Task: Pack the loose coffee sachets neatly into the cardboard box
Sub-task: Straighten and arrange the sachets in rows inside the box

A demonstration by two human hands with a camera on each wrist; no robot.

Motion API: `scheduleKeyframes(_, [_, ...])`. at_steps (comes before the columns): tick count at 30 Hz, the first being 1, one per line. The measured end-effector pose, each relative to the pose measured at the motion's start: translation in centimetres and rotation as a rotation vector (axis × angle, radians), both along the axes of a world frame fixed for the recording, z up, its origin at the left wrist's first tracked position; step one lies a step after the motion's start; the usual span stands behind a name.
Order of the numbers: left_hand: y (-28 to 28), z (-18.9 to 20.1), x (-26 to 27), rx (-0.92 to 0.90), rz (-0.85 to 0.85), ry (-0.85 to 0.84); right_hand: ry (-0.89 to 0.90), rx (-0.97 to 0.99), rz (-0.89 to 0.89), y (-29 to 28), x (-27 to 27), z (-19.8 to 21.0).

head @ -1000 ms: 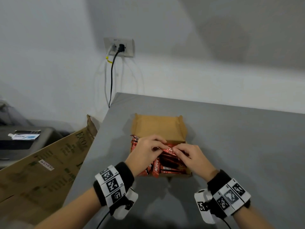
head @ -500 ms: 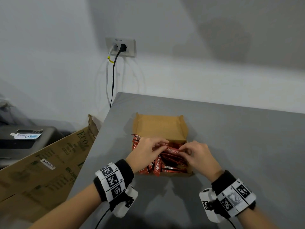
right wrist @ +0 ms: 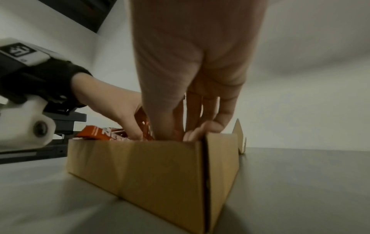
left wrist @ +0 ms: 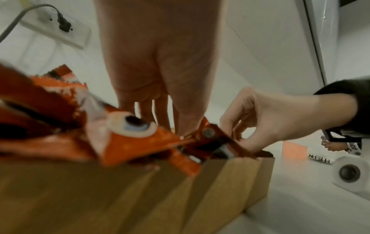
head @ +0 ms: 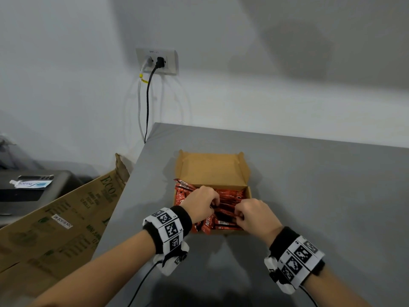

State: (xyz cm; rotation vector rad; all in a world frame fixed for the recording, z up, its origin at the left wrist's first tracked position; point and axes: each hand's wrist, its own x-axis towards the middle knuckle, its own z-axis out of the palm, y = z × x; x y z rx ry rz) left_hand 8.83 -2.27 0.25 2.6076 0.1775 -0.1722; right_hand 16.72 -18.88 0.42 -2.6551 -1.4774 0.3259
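Sitting open on the grey counter (head: 309, 185), lid flap raised at the far side: cardboard box (head: 212, 169), holding red coffee sachets (head: 230, 196), several overhanging its left wall. Reaching into the box with fingers curled among the sachets: left hand (head: 199, 202) and right hand (head: 254, 214). Pinching a sachet end at the near wall: right hand; left hand's grip hidden, cannot tell.

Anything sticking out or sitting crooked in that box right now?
Yes. Several red coffee sachets poke over the left wall of the brown cardboard box, and one overhangs its near edge, tilted, not lying flat.
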Motion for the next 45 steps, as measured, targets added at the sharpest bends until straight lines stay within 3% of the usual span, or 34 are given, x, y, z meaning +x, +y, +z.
scheduleKeyframes(5, [-0.2, 0.1, -0.1, 0.044, -0.015, 0.002, -0.046, -0.092, -0.036, 0.9, -0.2, 0.1])
scheduleKeyframes(14, [-0.5, -0.4, -0.1, 0.079, -0.105, -0.058, -0.013, -0.025, -0.025, 0.4, 0.5, -0.3])
scheduleKeyframes(18, [-0.1, -0.5, -0.3, 0.127, -0.101, -0.202, -0.026, -0.03, -0.026, 0.0, 0.4, -0.6])
scheduleKeyframes(21, [0.9, -0.2, -0.4, 0.219, 0.018, -0.314, -0.037, -0.035, -0.045, 0.1, 0.2, -0.6])
scheduleKeyframes(25, [2.5, 0.0, -0.4, 0.379, 0.09, -0.159, -0.073, -0.066, -0.061, 0.4, 0.0, -0.2])
scheduleKeyframes(33, [3.5, 0.2, -1.1, 0.344, 0.061, -0.084, -0.069, -0.062, -0.125, 0.9, -0.2, -0.1])
scheduleKeyframes(37, [2.6, 0.8, -1.2, 0.253, -0.14, -0.14, -0.054, -0.053, -0.12, 0.9, -0.3, -0.3])
scheduleKeyframes(41, [1.7, 0.7, -1.1, 0.187, -0.396, 0.015, -0.053, -0.037, -0.132, 0.8, 0.1, -0.6])
scheduleKeyframes(45, [1.9, 0.1, -1.0, 0.135, -0.377, 0.054, -0.071, -0.011, -0.137, 0.4, 0.3, -0.6])
